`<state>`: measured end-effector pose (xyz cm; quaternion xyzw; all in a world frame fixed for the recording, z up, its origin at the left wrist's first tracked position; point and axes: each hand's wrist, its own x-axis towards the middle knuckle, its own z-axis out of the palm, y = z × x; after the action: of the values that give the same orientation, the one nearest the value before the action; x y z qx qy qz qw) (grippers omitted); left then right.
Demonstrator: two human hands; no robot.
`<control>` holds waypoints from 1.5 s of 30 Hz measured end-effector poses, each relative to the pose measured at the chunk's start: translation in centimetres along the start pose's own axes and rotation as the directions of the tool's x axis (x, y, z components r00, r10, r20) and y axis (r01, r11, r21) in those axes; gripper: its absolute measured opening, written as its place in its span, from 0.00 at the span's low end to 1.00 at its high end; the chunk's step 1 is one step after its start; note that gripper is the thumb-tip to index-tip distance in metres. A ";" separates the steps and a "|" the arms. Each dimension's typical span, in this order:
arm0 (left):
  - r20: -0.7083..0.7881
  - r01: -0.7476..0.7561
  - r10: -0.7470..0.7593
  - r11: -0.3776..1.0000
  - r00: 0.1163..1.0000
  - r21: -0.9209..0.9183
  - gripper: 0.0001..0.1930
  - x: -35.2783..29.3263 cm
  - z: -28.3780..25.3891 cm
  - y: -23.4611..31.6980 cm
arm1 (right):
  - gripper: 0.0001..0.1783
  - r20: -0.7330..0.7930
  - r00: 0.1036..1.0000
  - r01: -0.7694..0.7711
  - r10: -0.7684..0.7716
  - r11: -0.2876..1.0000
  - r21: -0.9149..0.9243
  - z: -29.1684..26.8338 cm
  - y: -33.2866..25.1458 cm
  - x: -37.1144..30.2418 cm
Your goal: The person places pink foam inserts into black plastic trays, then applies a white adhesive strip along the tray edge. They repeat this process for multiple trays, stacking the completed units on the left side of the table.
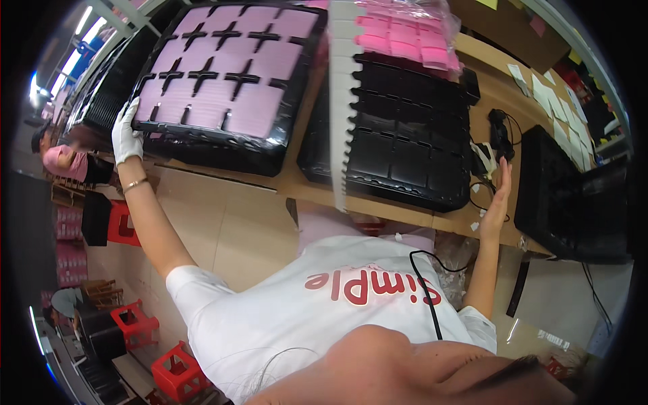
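Note:
My left hand (127, 138), in a white glove, grips the left edge of a black plastic tray (289, 111). Light pink sheets (229, 57) fill its compartments, with black cross-shaped dividers showing between them. This tray tops a stack of black trays. To its right sits a second black tray (405, 128), its compartments showing black. My right hand (498, 196), bare, is beside that tray's right side, fingers stretched out and holding nothing. Near its fingertips lie a pale crumpled piece (484, 160) and a black device with a cord (499, 131).
A white notched bar (339, 108) passes between the trays. Bright pink pieces in clear plastic (408, 37) lie behind. A black bin (574, 202) stands at right, papers (550, 98) beyond. Red stools (179, 371) stand on the floor at left; a person in pink (67, 162) is farther off.

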<state>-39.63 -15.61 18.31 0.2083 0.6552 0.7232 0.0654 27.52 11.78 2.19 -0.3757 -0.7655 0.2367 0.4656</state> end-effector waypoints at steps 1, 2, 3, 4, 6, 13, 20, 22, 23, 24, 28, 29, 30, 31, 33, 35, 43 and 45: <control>-0.023 0.025 -0.025 1.000 0.999 0.005 0.17 1.7 -1.7 -1.5 | 0.39 0.002 1.000 -0.017 0.017 0.999 0.042 0.2 0.0 -0.2; -0.044 0.049 -0.048 0.999 0.998 0.007 0.19 3.1 -2.7 -2.7 | 0.38 0.003 0.999 -0.033 0.033 0.996 0.083 0.4 -0.2 -0.3; -0.045 0.076 -0.076 0.997 0.996 0.001 0.20 4.5 -4.1 -4.2 | 0.38 0.016 0.999 -0.037 0.036 0.997 0.071 0.6 -0.3 -0.3; -0.046 0.102 -0.102 0.995 0.994 -0.008 0.22 5.0 -4.5 -5.0 | 0.38 0.027 0.999 -0.038 0.037 0.998 0.059 0.8 -0.5 -0.4; 0.066 0.143 -0.142 0.990 0.988 -0.011 0.24 7.1 -7.6 -7.5 | 0.38 0.046 0.998 -0.041 0.038 0.997 0.063 1.1 -0.9 -0.2; -0.037 0.012 0.298 0.085 0.954 0.996 0.29 2.5 -1.6 -5.8 | 0.39 0.051 0.998 -0.047 0.042 0.995 0.090 1.4 -2.1 0.1; 0.840 -0.858 0.204 0.236 0.503 0.456 0.26 -14.2 12.4 -1.6 | 0.40 0.098 0.995 0.009 -0.009 1.000 0.005 2.9 -3.2 0.5; 0.815 -0.869 0.304 0.140 0.494 0.474 0.24 -16.0 13.9 -2.3 | 0.41 0.127 0.992 0.015 -0.018 1.000 0.027 3.5 -4.7 0.9; 0.803 -0.869 0.332 0.153 0.494 0.471 0.23 -16.0 14.1 -2.7 | 0.41 0.145 0.989 0.018 -0.023 0.999 0.038 3.8 -5.3 1.1; 0.797 -0.861 0.330 0.145 0.506 0.487 0.23 -16.1 14.2 -2.8 | 0.39 0.168 0.985 0.019 -0.030 0.998 0.064 4.1 -5.4 1.2; 0.700 -0.794 0.412 0.111 0.583 0.597 0.14 -18.2 14.7 -1.7 | 0.29 0.246 0.969 0.000 -0.038 0.988 0.153 4.4 -5.3 1.1; 0.631 -0.782 0.479 0.236 0.611 0.578 0.14 -19.3 15.6 -1.5 | 0.27 0.263 0.964 -0.012 -0.034 0.985 0.170 4.6 -5.3 0.9; 0.552 -0.758 0.528 0.357 0.646 0.545 0.14 -21.0 16.9 -1.3 | 0.25 0.284 0.958 -0.025 -0.031 0.982 0.189 4.8 -5.5 0.7; 0.555 -0.589 0.287 0.635 0.781 0.501 0.25 -22.6 17.8 -1.8 | 0.18 0.261 0.965 -0.122 0.037 0.941 0.315 5.9 -6.6 0.8; 0.717 -0.656 0.198 0.613 0.668 0.442 0.41 -24.7 20.6 -3.4 | 0.16 0.313 0.950 -0.107 0.001 0.941 0.322 7.9 -7.4 1.3; 0.831 -0.456 -0.034 0.823 0.555 0.339 0.26 -26.1 22.0 -6.8 | 0.17 0.419 0.907 -0.097 -0.051 0.941 0.324 9.6 -9.5 1.9; 0.495 0.301 -0.209 0.947 0.844 -0.113 0.10 -26.2 23.5 -5.5 | 0.12 0.681 0.732 -0.339 0.016 0.876 0.343 13.9 -10.6 -1.0; 0.631 0.410 -0.202 0.890 0.749 -0.202 0.15 -25.1 22.3 -6.7 | 0.12 0.721 0.677 -0.510 0.146 0.799 0.317 13.5 -11.4 -0.5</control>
<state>-9.45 -3.46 7.58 0.2983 0.4969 0.6984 0.4200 11.57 4.30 3.89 -0.2698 -0.7081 0.6246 0.1890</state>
